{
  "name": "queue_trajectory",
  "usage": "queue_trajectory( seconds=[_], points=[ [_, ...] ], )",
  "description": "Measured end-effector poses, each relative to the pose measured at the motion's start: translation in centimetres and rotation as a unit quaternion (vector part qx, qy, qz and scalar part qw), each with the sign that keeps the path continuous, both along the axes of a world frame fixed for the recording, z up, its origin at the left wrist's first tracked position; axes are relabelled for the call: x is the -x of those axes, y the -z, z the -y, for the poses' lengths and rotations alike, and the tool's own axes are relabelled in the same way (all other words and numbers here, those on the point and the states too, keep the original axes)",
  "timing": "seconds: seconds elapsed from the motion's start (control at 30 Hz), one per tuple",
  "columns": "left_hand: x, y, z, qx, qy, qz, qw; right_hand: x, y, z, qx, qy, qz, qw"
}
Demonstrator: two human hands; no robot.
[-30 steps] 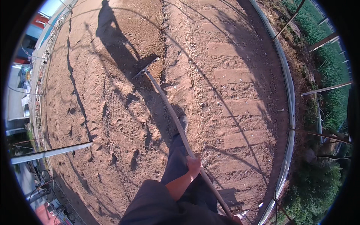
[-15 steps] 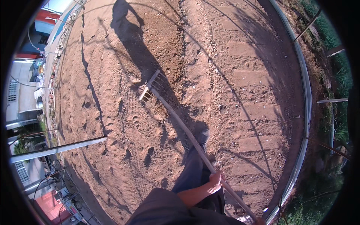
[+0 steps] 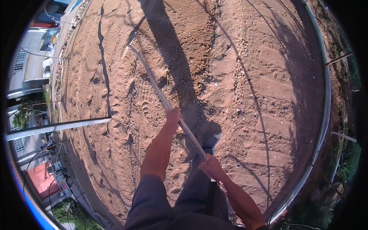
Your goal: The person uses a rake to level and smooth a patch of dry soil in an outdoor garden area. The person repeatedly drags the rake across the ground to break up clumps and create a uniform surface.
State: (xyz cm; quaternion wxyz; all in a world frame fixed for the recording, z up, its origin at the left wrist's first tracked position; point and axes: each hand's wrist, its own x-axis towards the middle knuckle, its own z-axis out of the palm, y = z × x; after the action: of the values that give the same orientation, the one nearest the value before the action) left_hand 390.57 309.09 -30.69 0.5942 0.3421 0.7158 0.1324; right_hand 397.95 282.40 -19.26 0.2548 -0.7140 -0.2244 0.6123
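A rake (image 3: 152,79) with a long wooden handle slants from near my body out to the far left. Its head (image 3: 128,47) is at the far end over the loose soil; the teeth are hard to make out, and I cannot tell whether they touch the ground. My left hand (image 3: 173,115) is wrapped round the handle about midway, with that arm stretched forward. Closer to me, my right hand (image 3: 210,167) grips the handle near its lower end. My shoe (image 3: 217,138) stands on the dirt just beyond the right hand.
Bare brown soil (image 3: 234,115) with footprints and ridges spreads around me. At left a pale post (image 3: 61,128) juts over the ground, with buildings (image 3: 36,57) behind. A pale curved border rail (image 3: 326,96) bounds the right side, with green plants (image 3: 349,153) beyond.
The rake has swung outward to the far left, away from my body. Both hands have moved forward with it, and the right hand has come fully into view on the handle.
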Motion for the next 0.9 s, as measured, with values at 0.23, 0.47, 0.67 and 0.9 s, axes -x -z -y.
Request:
queue_trajectory(
  seconds=[0.23, 0.47, 0.67, 0.9],
  points=[
    [4.8, 1.3, 3.7, -0.142, 0.214, -0.333, 0.907, 3.8, -7.2, 8.4, 0.185, 0.136, -0.291, 0.929],
    [8.4, 1.2, 22.7, -0.128, 0.175, -0.28, 0.935, 9.6, -6.3, 32.0, 0.193, 0.071, -0.161, 0.965],
    [9.1, -2.8, 42.5, 0.003, 0.163, -0.244, 0.956, 16.3, -7.6, 55.9, 0.29, 0.056, -0.017, 0.955],
    [15.3, -7.7, 65.9, 0.185, 0.124, -0.086, 0.971, 20.0, -21.7, 66.0, 0.418, 0.029, 0.07, 0.905]
  ],
)
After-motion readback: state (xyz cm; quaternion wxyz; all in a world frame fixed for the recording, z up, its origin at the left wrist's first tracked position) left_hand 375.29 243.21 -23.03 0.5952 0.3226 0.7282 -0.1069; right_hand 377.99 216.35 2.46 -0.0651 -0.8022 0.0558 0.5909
